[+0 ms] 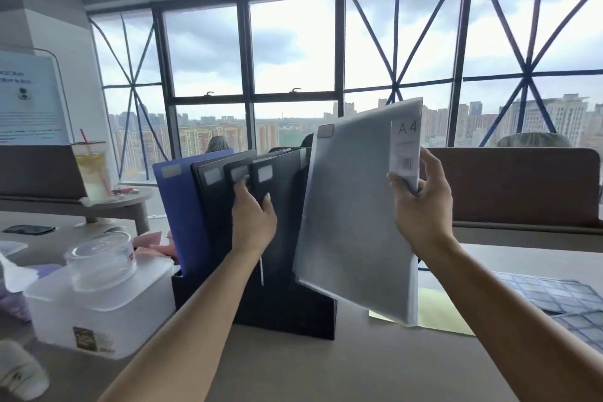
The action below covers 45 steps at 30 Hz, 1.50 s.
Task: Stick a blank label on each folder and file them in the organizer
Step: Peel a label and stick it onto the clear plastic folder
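Your right hand [421,206] pinches the translucent grey plastic folder [352,222] at its top right corner, by the white A4 sticker [406,147]. The folder hangs over the right end of the black file organizer [293,313], its long axis nearly upright and leaning right, with 1 blank label [325,131] top left. Inside stand 1 blue folder [182,206] and 3 black folders [284,192], each labelled. Your left hand [253,219] rests on the black ones; its fingers are mostly hidden, so I can't tell its grip.

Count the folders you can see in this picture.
5: a blue folder and three black folders stand in the organizer; the right hand holds a grey folder. More may be hidden behind.
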### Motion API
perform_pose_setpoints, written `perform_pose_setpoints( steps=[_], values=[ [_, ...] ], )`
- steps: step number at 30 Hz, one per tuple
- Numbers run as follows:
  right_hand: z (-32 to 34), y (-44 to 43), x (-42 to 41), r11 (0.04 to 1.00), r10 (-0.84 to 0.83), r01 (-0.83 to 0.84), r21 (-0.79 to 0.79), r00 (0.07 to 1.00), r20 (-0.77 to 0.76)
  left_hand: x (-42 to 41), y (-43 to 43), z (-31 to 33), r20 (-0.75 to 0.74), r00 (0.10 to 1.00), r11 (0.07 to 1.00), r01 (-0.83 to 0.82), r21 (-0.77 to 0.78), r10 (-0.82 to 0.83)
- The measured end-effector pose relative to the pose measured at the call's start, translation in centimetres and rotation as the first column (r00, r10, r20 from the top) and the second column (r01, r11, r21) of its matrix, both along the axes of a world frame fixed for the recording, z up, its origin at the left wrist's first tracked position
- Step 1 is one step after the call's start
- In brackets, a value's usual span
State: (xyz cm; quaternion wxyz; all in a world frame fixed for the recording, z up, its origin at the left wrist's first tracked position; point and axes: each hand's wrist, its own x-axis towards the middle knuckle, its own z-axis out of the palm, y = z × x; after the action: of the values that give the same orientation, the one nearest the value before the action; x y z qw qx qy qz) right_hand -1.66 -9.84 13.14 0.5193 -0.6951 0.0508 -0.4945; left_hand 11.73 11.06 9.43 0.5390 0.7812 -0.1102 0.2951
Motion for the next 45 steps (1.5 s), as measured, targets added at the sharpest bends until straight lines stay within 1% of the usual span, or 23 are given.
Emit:
perform_pose_setpoints(
  steps=[3,6,7,8,10,11,14,16,18,19,20,22,24,27,29,31,32,35,37,39,41,43,45],
  values=[
    [0.3,-0.1,0.1,0.989,0.075,-0.079,0.122,0.996,0.041,-1.4,0.7,1.8,0.193,0.981,0.999,0.018,-0.05,-0.008],
    [0.7,-0.3,0.7,0.971,0.105,-0.116,0.209,0.993,0.062,-2.3,1.7,3.3,0.421,0.907,1.0,0.0,0.029,-0.012],
    [0.7,-0.2,1.0,0.968,0.116,-0.127,0.219,0.991,0.058,-2.4,1.9,3.6,0.466,0.884,0.998,-0.006,0.07,-0.027],
    [0.8,-0.2,1.4,0.964,0.136,-0.144,0.222,0.989,0.05,-2.6,2.1,3.8,0.452,0.891,0.995,0.007,0.096,-0.05],
    [0.7,0.0,2.5,0.959,0.169,-0.174,0.224,0.985,0.042,-3.0,2.4,4.1,0.291,0.953,0.993,0.056,0.104,-0.084],
    [0.6,0.1,3.2,0.96,0.175,-0.18,0.216,0.984,0.04,-3.2,2.7,4.1,0.211,0.975,0.993,0.052,0.103,-0.073],
    [0.4,0.5,5.0,0.967,0.181,-0.182,0.177,0.983,0.021,-3.5,4.0,3.4,0.112,0.993,0.995,0.027,0.092,-0.037],
    [0.4,1.2,6.1,0.971,0.201,-0.197,0.133,0.98,-0.013,-3.7,4.9,2.9,-0.004,0.997,0.997,0.079,-0.007,-0.079],
    [0.6,1.9,7.1,0.97,0.229,-0.226,0.095,0.973,-0.031,-3.3,6.1,2.2,-0.098,0.969,0.959,0.203,-0.198,-0.225],
    [0.7,2.3,7.6,0.968,0.242,-0.239,0.075,0.97,-0.035,-3.2,6.9,1.9,-0.116,0.96,0.942,0.217,-0.255,-0.253],
    [0.8,2.6,8.0,0.966,0.253,-0.251,0.056,0.967,-0.037,-3.0,7.7,1.7,-0.13,0.96,0.942,0.21,-0.263,-0.25],
    [1.1,3.3,8.8,0.962,0.272,-0.271,0.042,0.961,-0.039,-3.1,9.0,1.5,-0.136,0.967,0.964,0.187,-0.187,-0.214],
    [1.4,4.0,9.6,0.955,0.295,-0.293,0.038,0.955,-0.03,-3.4,9.8,1.3,-0.136,0.971,0.974,0.179,-0.135,-0.197],
    [1.9,4.8,10.8,0.95,0.31,-0.309,0.048,0.95,-0.028,-4.4,10.3,1.2,-0.126,0.96,0.961,0.231,-0.151,-0.25],
    [2.1,5.0,11.4,0.963,0.268,-0.267,0.03,0.961,-0.063,-4.9,10.2,1.1,-0.025,0.977,0.975,0.207,-0.077,-0.21],
    [2.4,5.2,12.0,0.977,0.207,-0.211,-0.036,0.973,-0.105,-5.4,9.6,1.1,0.137,0.985,0.995,0.096,0.037,-0.1],
    [2.5,5.4,11.9,0.977,0.189,-0.199,-0.077,0.974,-0.124,-5.6,9.2,1.1,0.212,0.976,0.998,0.041,0.054,-0.052],
    [2.8,6.0,11.3,0.946,0.238,-0.281,-0.165,0.942,-0.236,-6.4,7.6,1.4,0.359,0.933,0.998,-0.024,0.052,0.004],
    [2.6,6.3,10.9,0.919,0.314,-0.367,-0.147,0.903,-0.294,-6.6,6.3,1.8,0.42,0.908,0.999,-0.015,0.042,-0.004],
    [2.3,6.4,10.3,0.887,0.401,-0.449,-0.106,0.863,-0.306,-6.5,4.6,1.8,0.438,0.898,0.998,0.022,0.056,-0.044],
    [1.9,6.4,9.8,0.85,0.473,-0.521,-0.071,0.816,-0.333,-6.1,2.8,1.2,0.416,0.903,0.993,0.077,0.088,-0.107],
    [1.3,6.3,9.5,0.828,0.514,-0.559,-0.033,0.782,-0.353,-5.3,1.2,-0.1,0.392,0.905,0.986,0.137,0.091,-0.162],
    [0.7,6.0,9.3,0.809,0.559,-0.588,0.029,0.752,-0.35,-4.6,-0.2,-1.2,0.397,0.904,0.987,0.149,0.06,-0.16]
  ],
)
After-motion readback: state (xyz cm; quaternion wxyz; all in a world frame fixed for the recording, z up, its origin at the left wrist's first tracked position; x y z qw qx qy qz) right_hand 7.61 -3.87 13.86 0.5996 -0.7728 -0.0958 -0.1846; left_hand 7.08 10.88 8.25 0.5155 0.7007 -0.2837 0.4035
